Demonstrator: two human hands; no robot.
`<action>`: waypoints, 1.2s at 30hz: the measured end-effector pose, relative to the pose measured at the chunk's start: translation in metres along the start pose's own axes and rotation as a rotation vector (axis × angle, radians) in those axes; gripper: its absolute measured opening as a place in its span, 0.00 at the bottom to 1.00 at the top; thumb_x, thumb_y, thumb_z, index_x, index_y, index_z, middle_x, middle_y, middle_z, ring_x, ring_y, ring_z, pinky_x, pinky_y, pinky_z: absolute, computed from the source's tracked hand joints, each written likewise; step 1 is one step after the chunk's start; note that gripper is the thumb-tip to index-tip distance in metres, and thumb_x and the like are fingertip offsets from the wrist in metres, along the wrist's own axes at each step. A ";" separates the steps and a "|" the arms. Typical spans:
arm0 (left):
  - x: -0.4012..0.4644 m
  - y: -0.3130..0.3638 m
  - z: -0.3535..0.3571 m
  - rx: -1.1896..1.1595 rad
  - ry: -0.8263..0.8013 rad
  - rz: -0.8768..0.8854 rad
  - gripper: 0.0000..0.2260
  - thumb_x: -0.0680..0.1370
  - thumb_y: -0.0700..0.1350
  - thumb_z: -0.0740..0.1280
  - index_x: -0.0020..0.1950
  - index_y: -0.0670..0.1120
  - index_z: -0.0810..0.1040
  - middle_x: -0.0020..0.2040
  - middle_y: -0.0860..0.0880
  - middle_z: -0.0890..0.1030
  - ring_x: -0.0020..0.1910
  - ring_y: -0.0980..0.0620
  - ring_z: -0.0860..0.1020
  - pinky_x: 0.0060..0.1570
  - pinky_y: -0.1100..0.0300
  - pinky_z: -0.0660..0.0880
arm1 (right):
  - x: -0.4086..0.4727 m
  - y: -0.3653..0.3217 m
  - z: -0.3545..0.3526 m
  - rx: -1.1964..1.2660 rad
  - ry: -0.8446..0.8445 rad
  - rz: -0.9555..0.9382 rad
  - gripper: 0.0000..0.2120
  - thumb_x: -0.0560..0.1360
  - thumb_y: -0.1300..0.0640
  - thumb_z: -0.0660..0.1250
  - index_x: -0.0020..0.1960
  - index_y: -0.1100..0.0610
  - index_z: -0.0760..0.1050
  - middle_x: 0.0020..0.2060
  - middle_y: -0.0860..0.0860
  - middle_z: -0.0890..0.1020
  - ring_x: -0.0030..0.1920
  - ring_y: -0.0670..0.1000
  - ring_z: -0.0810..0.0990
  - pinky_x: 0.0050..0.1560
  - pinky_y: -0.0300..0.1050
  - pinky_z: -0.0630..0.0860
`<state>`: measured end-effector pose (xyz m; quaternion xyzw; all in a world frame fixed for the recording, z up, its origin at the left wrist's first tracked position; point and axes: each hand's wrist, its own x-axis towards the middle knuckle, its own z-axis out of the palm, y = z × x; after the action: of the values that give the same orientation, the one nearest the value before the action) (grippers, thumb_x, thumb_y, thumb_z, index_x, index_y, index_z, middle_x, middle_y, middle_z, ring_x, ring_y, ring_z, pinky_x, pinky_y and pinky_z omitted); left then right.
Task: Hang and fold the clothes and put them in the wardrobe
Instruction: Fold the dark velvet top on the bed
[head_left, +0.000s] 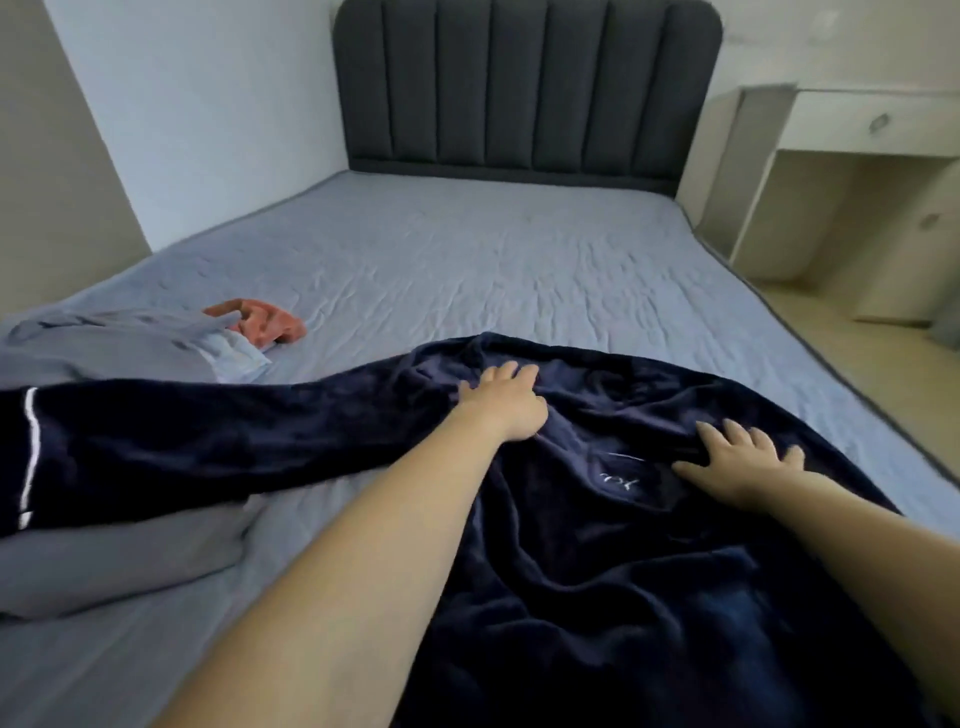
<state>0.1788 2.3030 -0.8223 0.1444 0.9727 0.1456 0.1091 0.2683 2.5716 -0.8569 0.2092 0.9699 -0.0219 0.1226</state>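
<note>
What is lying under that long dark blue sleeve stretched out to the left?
The navy garment's sleeve lies across pale grey-blue clothes, which show above and below it, all on the bed sheet. What lies directly beneath the sleeve is covered. Both the left hand and the right hand rest on the garment.

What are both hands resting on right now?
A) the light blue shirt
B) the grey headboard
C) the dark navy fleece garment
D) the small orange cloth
C: the left hand and the right hand both lie with spread fingers on the navy fleece garment, spread over the bed.
</note>
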 end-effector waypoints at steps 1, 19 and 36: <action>0.014 0.014 0.013 -0.025 -0.027 0.014 0.26 0.82 0.51 0.50 0.80 0.54 0.49 0.81 0.50 0.48 0.79 0.44 0.47 0.73 0.36 0.47 | 0.003 0.015 0.002 0.080 0.001 0.042 0.42 0.71 0.25 0.50 0.78 0.43 0.43 0.79 0.50 0.47 0.78 0.57 0.47 0.72 0.65 0.45; 0.111 0.130 0.072 -0.573 -0.071 -0.154 0.25 0.76 0.65 0.60 0.59 0.49 0.82 0.57 0.48 0.83 0.57 0.43 0.80 0.65 0.47 0.72 | 0.053 0.158 0.000 1.248 -0.362 0.035 0.20 0.71 0.48 0.74 0.55 0.61 0.79 0.47 0.57 0.85 0.46 0.57 0.85 0.50 0.51 0.80; -0.085 0.281 0.094 0.025 -0.299 0.560 0.15 0.67 0.65 0.65 0.47 0.58 0.71 0.42 0.61 0.77 0.41 0.62 0.76 0.39 0.63 0.70 | -0.030 0.277 -0.020 1.705 -0.197 0.033 0.10 0.77 0.53 0.66 0.48 0.60 0.80 0.35 0.54 0.83 0.34 0.51 0.82 0.33 0.42 0.79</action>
<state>0.3525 2.5571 -0.8070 0.4275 0.8701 0.1350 0.2047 0.4037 2.8137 -0.8276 0.2412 0.6039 -0.7597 0.0075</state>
